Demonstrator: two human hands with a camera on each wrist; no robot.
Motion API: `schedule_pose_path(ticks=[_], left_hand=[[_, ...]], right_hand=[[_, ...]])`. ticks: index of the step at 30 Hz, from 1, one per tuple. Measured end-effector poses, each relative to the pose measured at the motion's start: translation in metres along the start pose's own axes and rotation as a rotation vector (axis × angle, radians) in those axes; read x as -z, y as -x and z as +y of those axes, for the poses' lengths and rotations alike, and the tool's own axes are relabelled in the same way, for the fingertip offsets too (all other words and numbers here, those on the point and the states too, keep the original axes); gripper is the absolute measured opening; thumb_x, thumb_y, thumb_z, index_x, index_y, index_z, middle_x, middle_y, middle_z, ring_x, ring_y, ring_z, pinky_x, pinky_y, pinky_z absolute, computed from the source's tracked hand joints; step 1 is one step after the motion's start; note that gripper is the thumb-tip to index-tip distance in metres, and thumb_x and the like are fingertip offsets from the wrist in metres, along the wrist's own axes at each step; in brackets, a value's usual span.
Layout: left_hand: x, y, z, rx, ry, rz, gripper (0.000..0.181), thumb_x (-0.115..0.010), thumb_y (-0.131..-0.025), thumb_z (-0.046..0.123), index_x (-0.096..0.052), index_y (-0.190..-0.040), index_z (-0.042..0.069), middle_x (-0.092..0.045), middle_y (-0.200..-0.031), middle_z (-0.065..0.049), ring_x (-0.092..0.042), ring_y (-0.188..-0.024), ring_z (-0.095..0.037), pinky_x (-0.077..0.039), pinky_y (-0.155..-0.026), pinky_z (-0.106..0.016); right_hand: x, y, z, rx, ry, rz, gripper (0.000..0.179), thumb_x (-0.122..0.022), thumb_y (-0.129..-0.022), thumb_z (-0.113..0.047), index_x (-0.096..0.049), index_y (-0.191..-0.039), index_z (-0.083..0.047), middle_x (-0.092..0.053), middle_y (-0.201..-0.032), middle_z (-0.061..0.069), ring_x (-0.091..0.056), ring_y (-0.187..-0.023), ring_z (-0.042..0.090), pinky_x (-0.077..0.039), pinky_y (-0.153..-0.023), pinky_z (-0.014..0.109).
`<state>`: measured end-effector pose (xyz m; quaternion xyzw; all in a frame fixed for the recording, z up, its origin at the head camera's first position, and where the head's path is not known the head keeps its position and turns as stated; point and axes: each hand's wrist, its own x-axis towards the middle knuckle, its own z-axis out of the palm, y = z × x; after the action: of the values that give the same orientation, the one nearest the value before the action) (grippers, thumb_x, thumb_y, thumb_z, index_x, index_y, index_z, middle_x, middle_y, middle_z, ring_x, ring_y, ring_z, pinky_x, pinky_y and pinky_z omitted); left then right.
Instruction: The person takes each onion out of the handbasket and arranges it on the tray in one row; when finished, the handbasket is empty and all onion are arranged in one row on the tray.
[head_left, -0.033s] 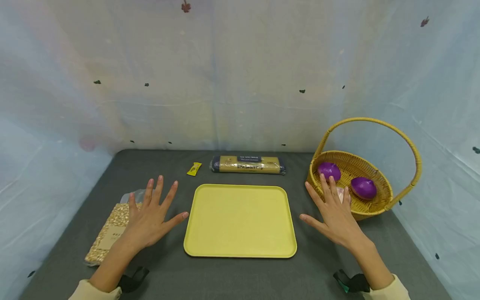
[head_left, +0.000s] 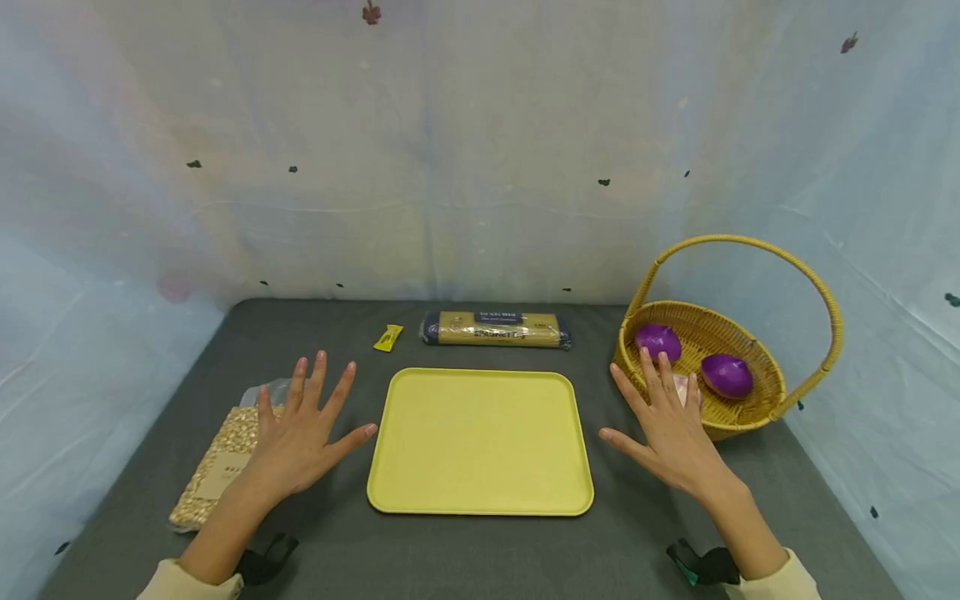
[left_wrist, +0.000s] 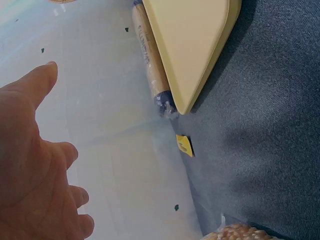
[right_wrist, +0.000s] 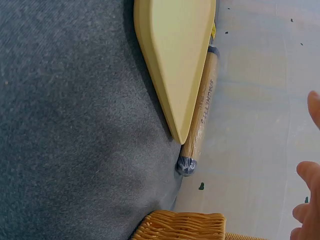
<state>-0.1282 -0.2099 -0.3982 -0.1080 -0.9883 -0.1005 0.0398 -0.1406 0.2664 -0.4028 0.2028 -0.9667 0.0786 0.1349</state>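
My left hand (head_left: 296,442) hovers with spread fingers on the left, overlapping a clear bag of pale grains (head_left: 217,475) in the head view. On the right, my right hand (head_left: 671,437) also has its fingers spread and holds nothing. Its fingertips overlap the near side of a yellow wicker basket (head_left: 693,321) with a tall handle. Inside the basket lie two purple onions (head_left: 658,342) (head_left: 727,376) and a pale pinkish item (head_left: 680,387), partly hidden behind the fingers. Between the hands lies a bare yellow rectangular tray (head_left: 480,442).
Behind the tray, a pack of spaghetti (head_left: 498,329) lies crosswise on the grey tabletop (head_left: 480,558). A small yellow wrapped candy (head_left: 387,337) is left of it. A pale curtain (head_left: 480,167) hangs behind the table and along both sides.
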Motion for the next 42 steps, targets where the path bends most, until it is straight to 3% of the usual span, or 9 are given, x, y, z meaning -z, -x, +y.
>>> schedule_pose_path(ticks=[7, 16, 20, 24, 28, 32, 34, 37, 42], left_hand=[[0.001, -0.001, 0.002, -0.003, 0.006, 0.003, 0.089, -0.038, -0.084, 0.072, -0.002, -0.151, 0.026, 0.018, -0.153, -0.008, 0.02, -0.139, -0.03, 0.016, -0.097, -0.071], [0.001, 0.001, 0.004, -0.01, 0.021, 0.023, 0.088, -0.039, -0.084, 0.071, -0.001, -0.151, 0.027, 0.015, -0.154, -0.009, 0.019, -0.139, -0.03, 0.014, -0.097, -0.072], [0.001, 0.0, 0.004, -0.024, 0.038, 0.064, 0.092, -0.045, -0.083, 0.069, 0.0, -0.151, 0.026, 0.005, -0.155, -0.016, 0.005, -0.14, -0.039, 0.0, -0.099, -0.074], [0.001, -0.002, 0.006, -0.048, 0.171, 0.116, 0.095, -0.059, -0.083, 0.057, -0.004, -0.152, 0.021, -0.018, -0.149, -0.025, -0.026, -0.131, -0.048, -0.029, -0.091, -0.071], [0.001, -0.004, 0.01, -0.077, 0.344, 0.149, 0.088, -0.066, -0.084, 0.042, -0.017, -0.15, 0.011, -0.033, -0.138, -0.027, -0.048, -0.112, -0.042, -0.047, -0.078, -0.056], [-0.003, -0.008, 0.014, -0.088, 0.46, 0.173, 0.075, -0.068, -0.085, 0.032, -0.03, -0.144, 0.005, -0.043, -0.127, -0.022, -0.056, -0.091, -0.027, -0.051, -0.066, -0.037], [-0.005, -0.009, 0.016, -0.082, 0.524, 0.166, 0.071, -0.068, -0.085, 0.027, -0.033, -0.142, 0.004, -0.046, -0.124, -0.02, -0.056, -0.089, -0.025, -0.05, -0.063, -0.031], [-0.01, -0.01, 0.018, -0.064, 0.597, 0.146, 0.067, -0.069, -0.085, 0.021, -0.036, -0.14, 0.003, -0.048, -0.121, -0.02, -0.057, -0.088, -0.024, -0.05, -0.062, -0.029], [-0.022, -0.011, 0.019, -0.018, 0.69, 0.079, 0.069, -0.069, -0.085, 0.023, -0.034, -0.14, 0.003, -0.049, -0.121, -0.02, -0.061, -0.079, -0.019, -0.05, -0.06, -0.027]], right_hand=[[0.001, 0.001, 0.001, 0.004, -0.015, 0.015, 0.084, -0.059, -0.083, -0.055, -0.02, -0.15, -0.023, 0.01, -0.156, 0.008, 0.013, -0.141, 0.031, 0.011, -0.106, 0.063], [0.003, 0.001, 0.0, 0.006, -0.065, 0.038, 0.086, -0.063, -0.082, -0.052, -0.017, -0.15, -0.028, 0.007, -0.156, 0.006, 0.011, -0.142, 0.029, 0.008, -0.11, 0.058], [0.004, 0.0, 0.0, 0.009, -0.116, 0.075, 0.082, -0.065, -0.082, -0.047, -0.024, -0.149, -0.023, 0.0, -0.156, 0.006, 0.002, -0.142, 0.03, -0.003, -0.109, 0.062], [0.005, -0.002, 0.002, 0.012, -0.184, 0.142, 0.076, -0.068, -0.083, -0.038, -0.031, -0.147, -0.021, -0.012, -0.155, 0.006, -0.017, -0.139, 0.035, -0.017, -0.103, 0.067], [0.006, -0.003, 0.005, 0.016, -0.257, 0.209, 0.074, -0.07, -0.084, -0.026, -0.031, -0.146, -0.02, -0.024, -0.151, 0.009, -0.03, -0.132, 0.036, -0.024, -0.102, 0.063], [0.007, -0.006, 0.009, 0.021, -0.353, 0.282, 0.073, -0.07, -0.083, -0.014, -0.033, -0.145, -0.017, -0.034, -0.144, 0.011, -0.035, -0.128, 0.031, -0.033, -0.104, 0.043], [0.007, -0.008, 0.012, 0.038, -0.401, 0.338, 0.07, -0.07, -0.081, -0.007, -0.037, -0.143, -0.012, -0.041, -0.138, 0.013, -0.041, -0.122, 0.027, -0.036, -0.102, 0.026], [0.007, -0.011, 0.016, 0.057, -0.451, 0.417, 0.068, -0.07, -0.078, 0.001, -0.042, -0.139, -0.007, -0.05, -0.127, 0.014, -0.045, -0.116, 0.015, -0.031, -0.097, 0.011], [0.009, -0.015, 0.018, 0.025, -0.486, 0.485, 0.067, -0.069, -0.075, 0.009, -0.045, -0.136, -0.003, -0.056, -0.116, 0.015, -0.045, -0.108, -0.006, -0.039, -0.088, 0.007]])
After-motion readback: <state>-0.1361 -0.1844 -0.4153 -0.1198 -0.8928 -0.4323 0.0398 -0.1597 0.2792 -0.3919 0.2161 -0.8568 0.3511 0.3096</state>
